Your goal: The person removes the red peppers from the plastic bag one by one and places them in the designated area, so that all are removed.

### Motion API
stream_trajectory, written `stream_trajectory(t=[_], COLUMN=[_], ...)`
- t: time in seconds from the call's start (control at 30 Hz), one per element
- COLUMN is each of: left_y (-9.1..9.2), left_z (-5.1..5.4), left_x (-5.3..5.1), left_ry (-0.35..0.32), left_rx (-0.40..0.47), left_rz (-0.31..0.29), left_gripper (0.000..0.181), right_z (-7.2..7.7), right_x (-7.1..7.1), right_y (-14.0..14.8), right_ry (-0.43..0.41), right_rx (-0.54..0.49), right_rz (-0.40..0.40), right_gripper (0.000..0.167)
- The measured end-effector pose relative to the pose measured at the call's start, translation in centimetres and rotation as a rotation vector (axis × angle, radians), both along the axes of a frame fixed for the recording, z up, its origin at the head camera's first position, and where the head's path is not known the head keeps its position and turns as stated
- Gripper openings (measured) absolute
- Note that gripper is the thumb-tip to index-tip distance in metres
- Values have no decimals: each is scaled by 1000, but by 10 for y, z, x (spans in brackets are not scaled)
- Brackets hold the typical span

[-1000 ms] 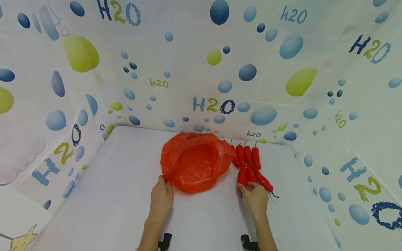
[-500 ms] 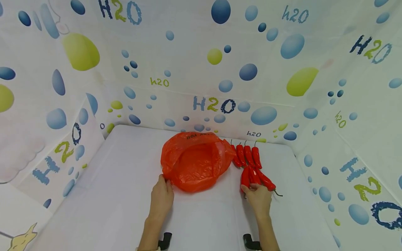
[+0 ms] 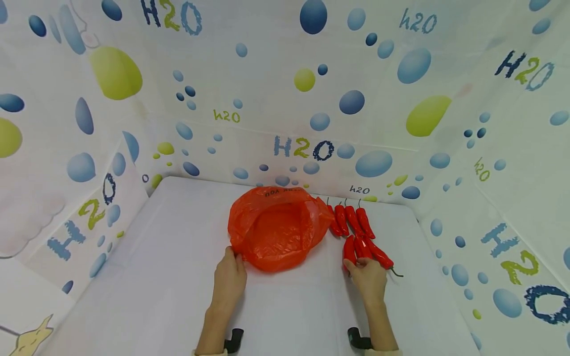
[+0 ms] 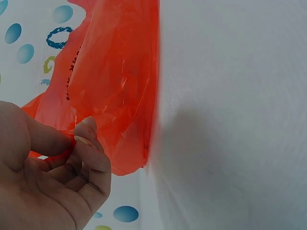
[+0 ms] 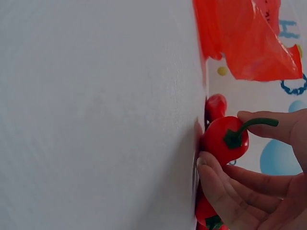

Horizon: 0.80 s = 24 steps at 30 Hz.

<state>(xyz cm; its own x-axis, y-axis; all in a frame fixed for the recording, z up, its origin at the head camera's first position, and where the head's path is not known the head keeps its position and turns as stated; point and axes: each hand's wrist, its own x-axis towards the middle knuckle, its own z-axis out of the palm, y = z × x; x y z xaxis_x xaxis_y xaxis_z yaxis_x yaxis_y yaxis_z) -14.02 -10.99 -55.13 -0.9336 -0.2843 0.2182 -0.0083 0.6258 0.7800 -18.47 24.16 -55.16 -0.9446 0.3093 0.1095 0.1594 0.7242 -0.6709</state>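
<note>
A red plastic bag (image 3: 276, 235) lies with its mouth wide open in the middle of the table. At its near left edge my left hand (image 3: 229, 277) pinches the rim, as the left wrist view shows, between thumb and fingertips. My right hand (image 3: 368, 281) pinches a red chili pepper (image 5: 225, 141) near its green stem, low at the table surface. In the head view the front row has a left pepper (image 3: 349, 249), a middle pepper (image 3: 362, 248) and a right pepper (image 3: 380, 254). The fingers cover part of the front row.
Behind the front row lie several more red chili peppers (image 3: 352, 220), stems pointing away; the bag's right tip overlaps the leftmost. The white table (image 3: 178, 222) ends at patterned walls (image 3: 249, 89). A black device (image 3: 358, 338) is beside each wrist.
My right hand has shifted slightly right, and the front peppers have moved right with it. The rightmost back pepper has tilted. My left hand and the bag stay put.
</note>
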Motion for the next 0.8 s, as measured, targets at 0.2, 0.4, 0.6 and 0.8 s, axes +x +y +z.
stream_trajectory(t=[0.2,0.4,0.6,0.8], left_y=[1,1,2,3], left_z=[1,2,2,4], left_x=[0,1,1,2], left_ry=[6,15,36,24], left_rx=[-7,-5,-7,-4], left_rz=[-1,-1,5,7], left_gripper=[11,11,9,9], right_z=[-1,3,17,37], right_x=[-4,-3,0,-2], right_y=[1,3,0,-9], right_ry=[6,26,62,94], right_rx=[7,11,19,27], right_rz=[6,6,-7,8], right_gripper=[50,50,48,44])
